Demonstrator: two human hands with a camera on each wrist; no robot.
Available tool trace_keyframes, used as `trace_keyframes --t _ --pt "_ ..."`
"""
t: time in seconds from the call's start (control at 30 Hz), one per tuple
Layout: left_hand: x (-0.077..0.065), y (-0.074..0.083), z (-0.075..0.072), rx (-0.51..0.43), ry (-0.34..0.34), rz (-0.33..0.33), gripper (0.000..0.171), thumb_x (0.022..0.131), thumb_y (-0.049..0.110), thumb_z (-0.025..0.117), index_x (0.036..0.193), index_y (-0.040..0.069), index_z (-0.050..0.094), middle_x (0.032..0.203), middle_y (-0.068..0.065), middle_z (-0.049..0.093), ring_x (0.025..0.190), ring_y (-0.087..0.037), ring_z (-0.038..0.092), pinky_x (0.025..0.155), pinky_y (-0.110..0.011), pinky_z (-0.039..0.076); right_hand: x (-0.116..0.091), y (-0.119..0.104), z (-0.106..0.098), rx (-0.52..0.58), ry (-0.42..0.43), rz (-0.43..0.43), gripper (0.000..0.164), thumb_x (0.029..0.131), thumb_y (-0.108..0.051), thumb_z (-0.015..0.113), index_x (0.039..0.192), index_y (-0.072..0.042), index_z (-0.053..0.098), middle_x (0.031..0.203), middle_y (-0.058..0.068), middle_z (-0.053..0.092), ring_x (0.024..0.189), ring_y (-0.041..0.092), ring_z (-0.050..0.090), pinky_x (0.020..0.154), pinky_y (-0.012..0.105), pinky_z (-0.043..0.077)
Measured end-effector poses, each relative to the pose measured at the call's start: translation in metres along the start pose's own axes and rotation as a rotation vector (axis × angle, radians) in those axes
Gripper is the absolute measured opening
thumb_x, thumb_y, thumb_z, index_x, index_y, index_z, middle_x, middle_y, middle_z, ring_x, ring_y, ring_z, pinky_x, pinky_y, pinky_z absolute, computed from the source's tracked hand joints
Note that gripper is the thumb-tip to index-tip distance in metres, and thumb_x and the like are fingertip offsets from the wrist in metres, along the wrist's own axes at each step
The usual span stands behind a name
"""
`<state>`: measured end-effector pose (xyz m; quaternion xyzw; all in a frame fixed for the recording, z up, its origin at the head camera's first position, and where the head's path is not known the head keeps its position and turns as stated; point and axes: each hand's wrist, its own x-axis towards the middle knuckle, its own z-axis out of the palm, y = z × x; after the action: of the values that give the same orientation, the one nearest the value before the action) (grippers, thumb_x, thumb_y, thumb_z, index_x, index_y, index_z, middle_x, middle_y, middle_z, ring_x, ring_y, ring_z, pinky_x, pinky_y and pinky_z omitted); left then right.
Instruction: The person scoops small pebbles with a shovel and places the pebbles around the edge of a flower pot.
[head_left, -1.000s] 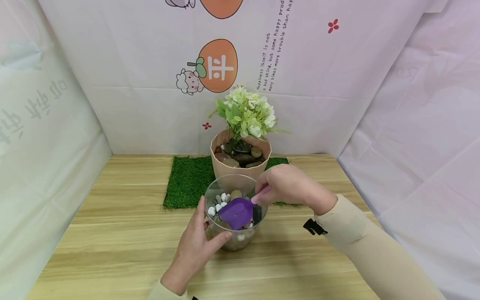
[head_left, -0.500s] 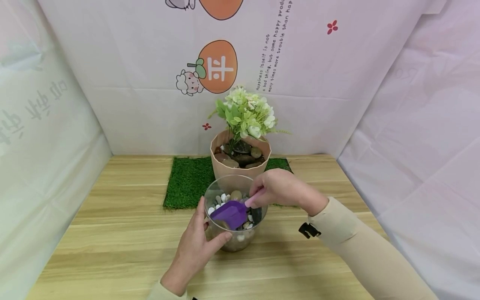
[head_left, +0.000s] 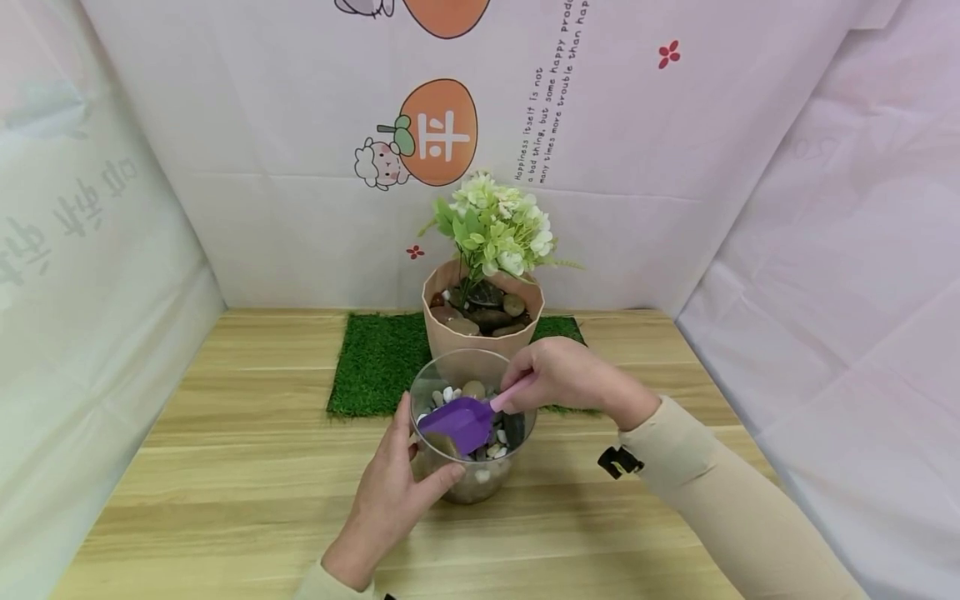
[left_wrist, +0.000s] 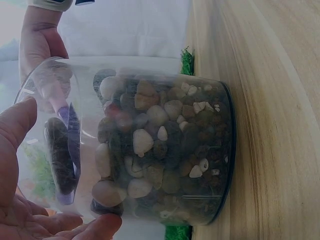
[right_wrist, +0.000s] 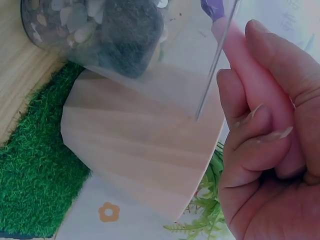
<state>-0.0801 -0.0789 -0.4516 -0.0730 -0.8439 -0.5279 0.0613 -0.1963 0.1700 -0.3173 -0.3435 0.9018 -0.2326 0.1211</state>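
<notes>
My right hand (head_left: 573, 379) grips the pink handle (right_wrist: 260, 82) of a small shovel with a purple blade (head_left: 467, 423). The blade slants down to the left inside a clear round container (head_left: 471, 493) of pebbles. In the left wrist view, a dark oblong stone (left_wrist: 61, 157) lies along the blade, above the heap of pebbles (left_wrist: 150, 125). With thumb and fingers spread around its near left side, my left hand (head_left: 397, 479) holds the container near the rim. A large dark stone (right_wrist: 131, 37) leans against the container's wall in the right wrist view.
Right behind the container stands a peach flowerpot (head_left: 450, 342) with stones and white-green flowers (head_left: 498, 225). It is on a green turf mat (head_left: 378, 367) on the wooden table (head_left: 247, 467). Printed white cloth (head_left: 300, 233) hangs at the back and both sides.
The right hand has shifted slightly left and down, and the shovel blade has moved left, deeper in the container. A brownish stone now shows at the blade's front edge. The left hand stays put.
</notes>
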Motion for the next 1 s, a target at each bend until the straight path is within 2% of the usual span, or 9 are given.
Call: trace_keyframes --t 0.17,0.57,1.0 --pt "0.001 0.001 0.0 -0.003 -0.003 -0.002 0.12 0.086 0.046 0.085 0.169 0.011 0.005 0.171 -0.018 0.025 0.147 -0.035 0.045 0.112 -0.047 0.053 0.001 0.005 0.001 0.012 0.005 0.011 0.01 0.086 -0.041 0.086 0.085 -0.033 0.08 0.082 -0.019 0.074 0.07 0.007 0.066 0.063 0.027 0.057" --pt "0.0 0.001 0.0 -0.003 0.0 0.007 0.12 0.086 0.045 0.085 0.169 0.01 0.005 0.171 -0.017 0.025 0.146 -0.036 0.047 0.113 -0.049 0.052 -0.002 0.013 0.002 0.14 -0.006 0.087 0.012 0.086 -0.045 0.085 0.089 -0.034 0.081 0.087 -0.015 0.076 0.076 0.012 0.068 0.068 0.034 0.06" --pt "0.0 0.0 0.0 -0.015 -0.004 0.01 0.119 0.087 0.044 0.085 0.169 0.01 0.005 0.171 -0.016 0.025 0.147 -0.037 0.046 0.113 -0.05 0.051 -0.004 0.019 0.007 0.189 0.024 0.137 0.017 0.085 -0.051 0.085 0.084 -0.034 0.081 0.083 -0.01 0.076 0.071 0.013 0.061 0.062 0.032 0.055"
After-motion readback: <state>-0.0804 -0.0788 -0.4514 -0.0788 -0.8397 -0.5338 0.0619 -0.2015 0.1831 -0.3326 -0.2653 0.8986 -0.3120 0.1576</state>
